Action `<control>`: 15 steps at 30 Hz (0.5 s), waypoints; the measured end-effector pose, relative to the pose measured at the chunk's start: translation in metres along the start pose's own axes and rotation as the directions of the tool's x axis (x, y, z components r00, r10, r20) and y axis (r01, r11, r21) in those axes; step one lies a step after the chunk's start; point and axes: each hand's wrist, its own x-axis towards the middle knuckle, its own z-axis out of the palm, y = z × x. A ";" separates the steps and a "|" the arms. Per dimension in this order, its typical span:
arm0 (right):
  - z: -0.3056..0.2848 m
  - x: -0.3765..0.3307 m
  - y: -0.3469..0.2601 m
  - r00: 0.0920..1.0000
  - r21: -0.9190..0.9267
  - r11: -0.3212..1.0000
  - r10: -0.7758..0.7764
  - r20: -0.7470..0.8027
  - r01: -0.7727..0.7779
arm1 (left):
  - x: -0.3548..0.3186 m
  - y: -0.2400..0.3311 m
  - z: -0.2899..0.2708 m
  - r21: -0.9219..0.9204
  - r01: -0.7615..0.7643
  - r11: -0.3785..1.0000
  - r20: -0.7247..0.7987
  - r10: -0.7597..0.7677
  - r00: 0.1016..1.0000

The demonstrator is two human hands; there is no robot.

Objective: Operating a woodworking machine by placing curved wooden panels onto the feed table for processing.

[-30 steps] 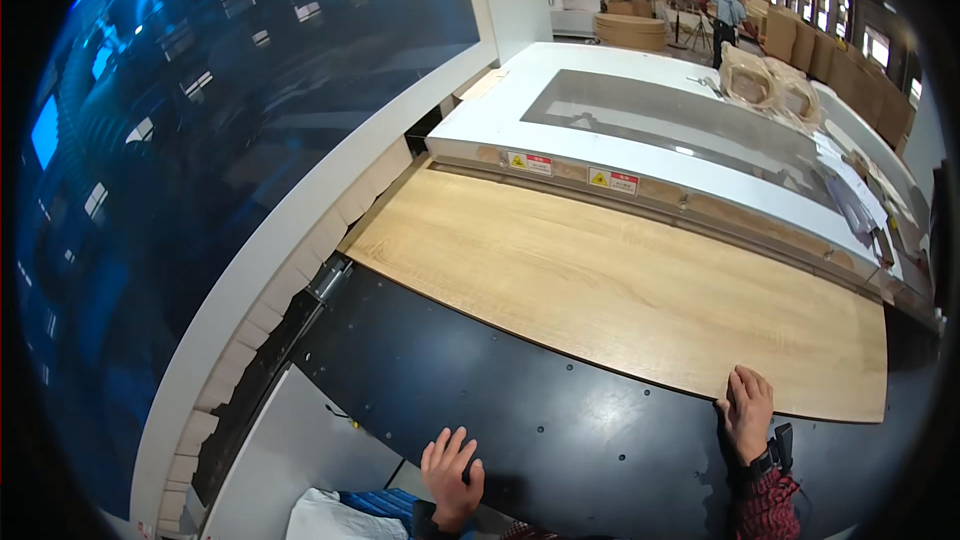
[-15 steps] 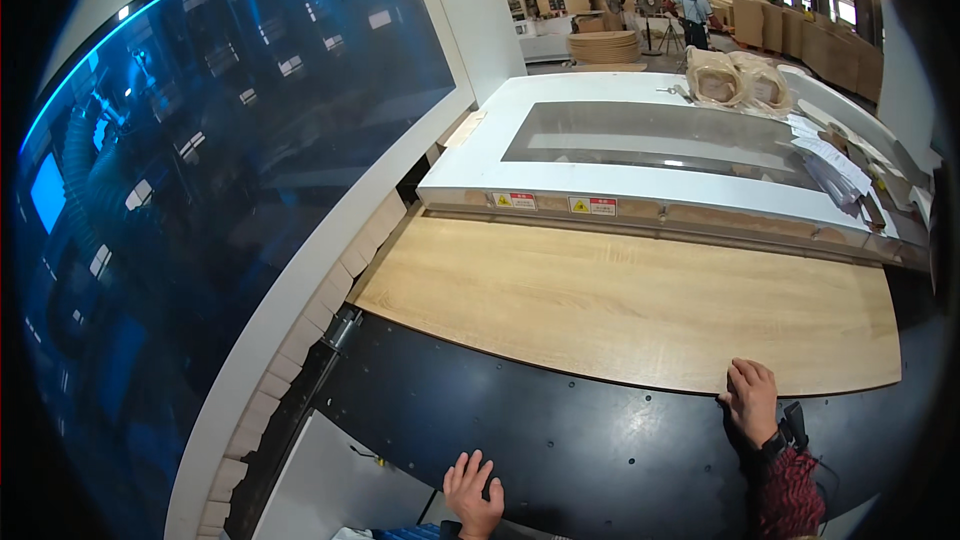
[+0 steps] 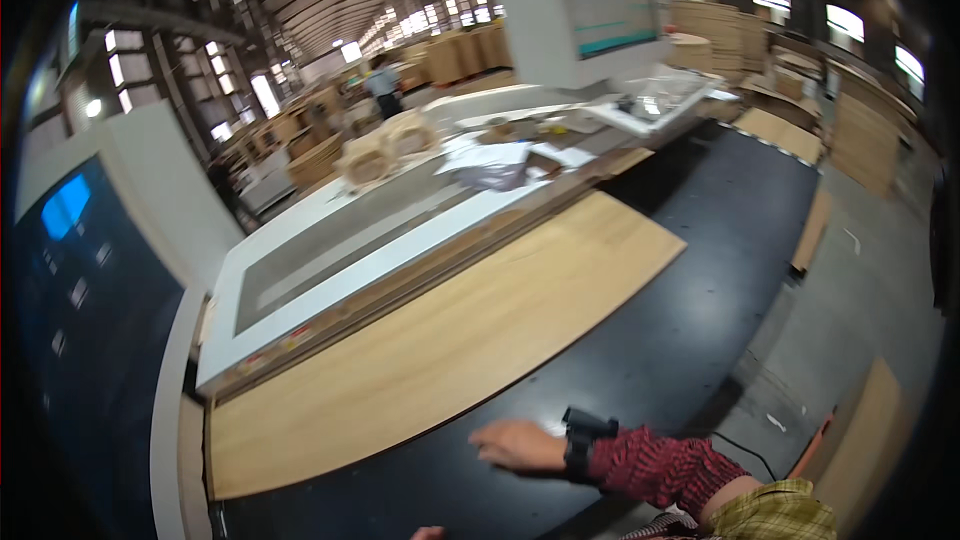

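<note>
A light wood-grain board (image 3: 450, 340) lies flat on the black machine table (image 3: 660, 330), its far edge against the machine's white cover (image 3: 330, 310). My right hand (image 3: 515, 443) is over the table, just short of the board's near edge and apart from it. Its fingers reach out to the left with nothing in them, a little blurred. A black device is strapped at that wrist, below a red-and-black sleeve. Only a sliver of my left hand (image 3: 428, 533) shows at the lower edge; its fingers are mostly hidden.
On the cover lie papers (image 3: 490, 160) and wrapped rolls (image 3: 385, 150). A monitor (image 3: 605, 10) stands beyond it. To the left is a dark glass panel (image 3: 80, 340). Boards (image 3: 865, 440) lean at lower right beside the grey floor (image 3: 860, 270). A person (image 3: 382, 87) stands far back.
The view has swung to the right, bringing in the monitor and the floor. My right hand has come off the board's edge. My left hand has mostly dropped out of view.
</note>
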 end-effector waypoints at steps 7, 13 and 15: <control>-0.119 -0.275 -0.006 0.907 0.188 0.942 0.321 -0.271 -0.277 | -0.132 0.003 0.208 -0.033 0.011 0.999 0.864 0.023 0.503; -0.220 -0.529 0.005 0.385 0.345 0.497 0.856 -0.344 -0.796 | -0.242 -0.012 0.373 0.203 0.125 0.971 0.972 -0.215 0.097; -0.238 -0.587 0.004 0.212 0.370 0.415 0.852 -0.479 -0.831 | -0.279 -0.024 0.430 0.187 0.105 0.977 0.982 -0.182 -0.048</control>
